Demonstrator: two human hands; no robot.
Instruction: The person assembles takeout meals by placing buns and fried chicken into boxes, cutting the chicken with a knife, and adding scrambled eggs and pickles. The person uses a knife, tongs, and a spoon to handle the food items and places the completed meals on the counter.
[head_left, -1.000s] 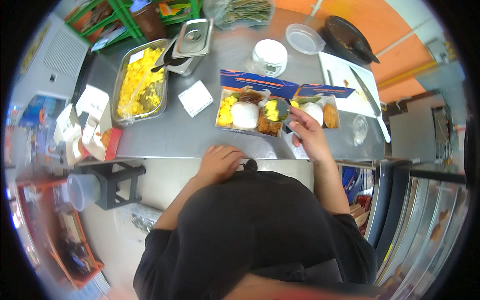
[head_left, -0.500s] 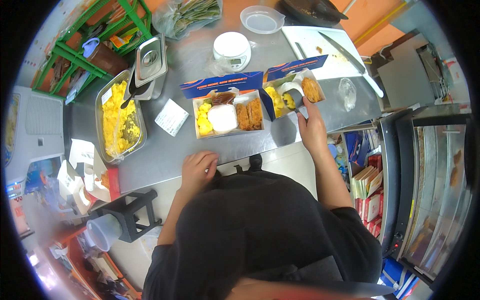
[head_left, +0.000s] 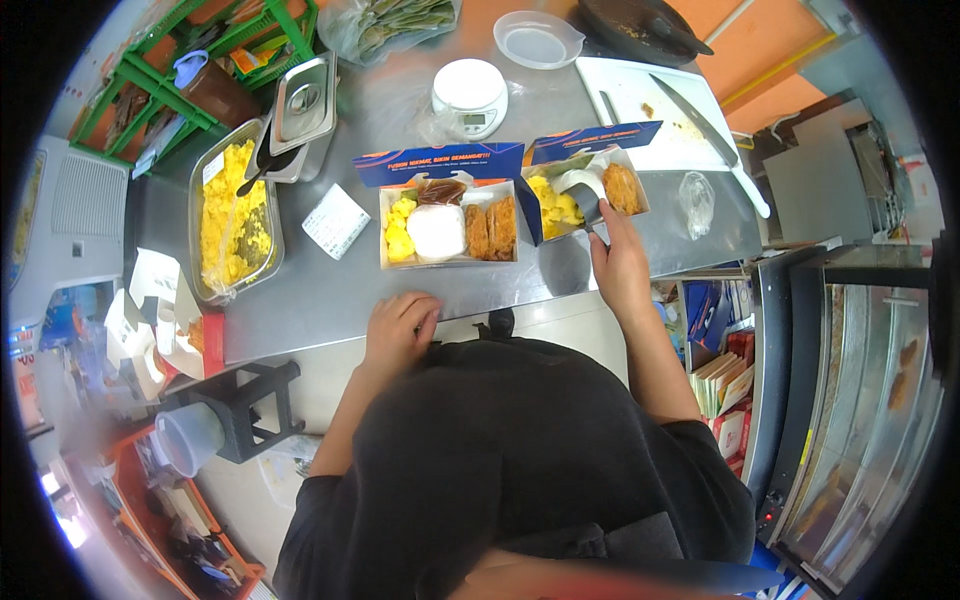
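Note:
My right hand [head_left: 624,262] grips a dark spoon [head_left: 583,198] whose bowl is inside the right-hand meal box [head_left: 607,233]. Yellow scrambled egg [head_left: 553,206] lies beside the spoon's bowl, with white rice [head_left: 583,180] behind it and a breaded fried piece [head_left: 621,188] at the right. The left-hand meal box [head_left: 450,262], its blue lid raised, holds egg, a mound of rice [head_left: 437,232], sliced breaded cutlet [head_left: 490,228] and a packet of brown sauce [head_left: 441,193]. By the counter's front edge my left hand [head_left: 402,328] rests with fingers curled in, nothing in it.
At the left stands a metal tray [head_left: 277,262] of egg, near a lidded steel container [head_left: 305,110] and a paper slip [head_left: 336,222]. Behind the boxes is a white kitchen scale [head_left: 470,92]. A knife [head_left: 690,110] lies on the white cutting board [head_left: 625,90].
The spoon, holding egg before, has tipped over, and its egg now sits in the right-hand box. My left hand's fingers have curled in a little. The view has shifted slightly.

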